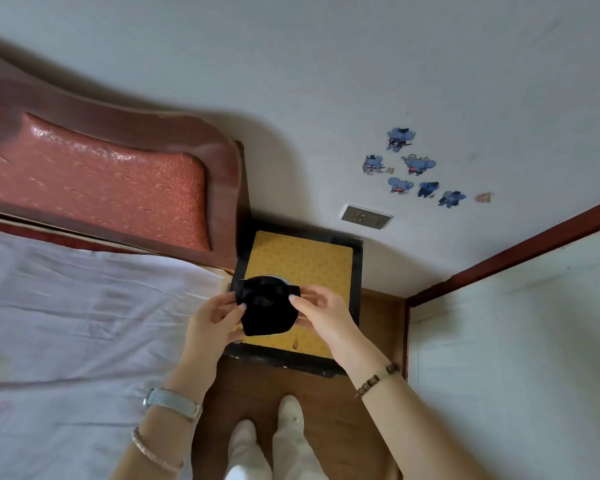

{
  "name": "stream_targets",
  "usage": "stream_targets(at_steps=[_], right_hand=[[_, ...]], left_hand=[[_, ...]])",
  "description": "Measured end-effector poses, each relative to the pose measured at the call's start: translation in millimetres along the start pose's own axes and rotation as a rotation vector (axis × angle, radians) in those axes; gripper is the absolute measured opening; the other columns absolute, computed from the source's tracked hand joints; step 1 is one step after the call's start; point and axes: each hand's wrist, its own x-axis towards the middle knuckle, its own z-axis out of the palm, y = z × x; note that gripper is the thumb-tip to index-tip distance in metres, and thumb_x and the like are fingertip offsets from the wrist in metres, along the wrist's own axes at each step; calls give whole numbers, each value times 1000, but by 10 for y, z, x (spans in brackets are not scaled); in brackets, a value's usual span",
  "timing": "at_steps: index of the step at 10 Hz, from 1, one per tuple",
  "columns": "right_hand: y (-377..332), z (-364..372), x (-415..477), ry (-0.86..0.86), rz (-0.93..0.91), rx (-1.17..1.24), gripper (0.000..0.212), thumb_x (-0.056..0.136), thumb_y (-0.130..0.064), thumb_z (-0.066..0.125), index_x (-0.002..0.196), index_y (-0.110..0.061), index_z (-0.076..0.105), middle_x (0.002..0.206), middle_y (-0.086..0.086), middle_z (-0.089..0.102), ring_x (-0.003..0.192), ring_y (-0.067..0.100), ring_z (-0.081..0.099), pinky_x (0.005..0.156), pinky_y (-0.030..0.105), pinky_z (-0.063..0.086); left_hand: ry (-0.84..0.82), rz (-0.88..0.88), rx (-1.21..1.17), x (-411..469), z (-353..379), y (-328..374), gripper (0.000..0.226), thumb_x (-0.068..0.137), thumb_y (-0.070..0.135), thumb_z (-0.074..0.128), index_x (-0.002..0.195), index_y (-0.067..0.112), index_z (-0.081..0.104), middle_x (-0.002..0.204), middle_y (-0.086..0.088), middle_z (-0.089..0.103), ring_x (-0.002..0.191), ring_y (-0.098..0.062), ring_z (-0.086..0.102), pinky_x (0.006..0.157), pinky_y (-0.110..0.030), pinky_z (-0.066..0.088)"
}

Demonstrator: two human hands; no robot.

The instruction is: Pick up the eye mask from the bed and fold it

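The black eye mask (265,306) is held in the air between both hands, above the front of a yellow-topped bedside table (305,261). It looks doubled over into a rounded bundle. My left hand (215,317) pinches its left edge with thumb and fingers. My right hand (321,311) grips its right edge, thumb on top. The bed (66,323) with its pale sheet lies to the left, apart from the mask.
A dark red padded headboard (101,181) stands at the back left. The white wall behind carries a socket (366,216) and several blue stickers (420,168). A door frame (499,258) closes in the right. My feet (267,434) stand on the wooden floor.
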Motion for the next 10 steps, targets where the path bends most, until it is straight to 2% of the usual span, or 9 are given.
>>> stream_targets(at_steps=[1,2,3,4,5,8,9,10], right_hand=[[186,39,428,46,51,7,22,95,-8,67,116,-13,65,111,6,72,98,18,71,68,20,60],[460,70,869,91,106,17,28,95,-8,66,124,-11,65,111,3,71,106,23,70,83,28,60],[762,90,1272,131,169,57,32,96,-11,65,128,-7,65,112,4,71,111,26,69,93,33,59],[1036,108,1566,166,221,61,36,98,-15,62,132,-5,63,126,11,70,116,26,68,103,40,54],[1225,129,1734,189,237,88,35,100,-13,59,133,-2,63,128,13,70,116,25,68,103,38,54],[1340,148,1846,206,253,91,40,101,-13,55,140,-2,55,136,15,65,123,27,63,105,37,52],[1317,164,1789,192,244,104,40,101,-14,55,140,-5,55,136,15,65,124,27,62,103,34,51],[1225,149,1667,225,253,114,41,101,-16,56,141,-7,53,136,14,63,125,26,60,103,33,49]], left_hand=[[47,-45,24,392,74,-244,25,93,3,64,118,5,64,92,-6,76,80,-12,76,59,-21,61],[48,-75,75,796,157,-542,28,93,2,64,121,6,61,91,-2,72,79,-10,71,53,-16,57],[45,-92,146,1169,217,-873,34,95,2,61,129,3,58,106,-12,70,87,-14,69,60,-20,60],[51,-117,184,1458,262,-1179,34,97,4,58,131,6,60,118,-17,69,95,-25,71,85,-45,61],[52,-154,173,1621,299,-1393,34,99,6,55,132,9,60,124,-17,68,103,-28,69,94,-50,57],[49,-215,204,1691,367,-1437,45,99,14,51,143,19,50,131,-11,65,119,-30,63,102,-52,51],[57,-212,192,1631,373,-1364,47,98,14,51,144,21,48,133,-7,62,121,-28,60,105,-50,49],[76,-222,159,1574,348,-1244,44,99,19,52,143,21,50,131,-5,58,115,-23,57,104,-48,48]])
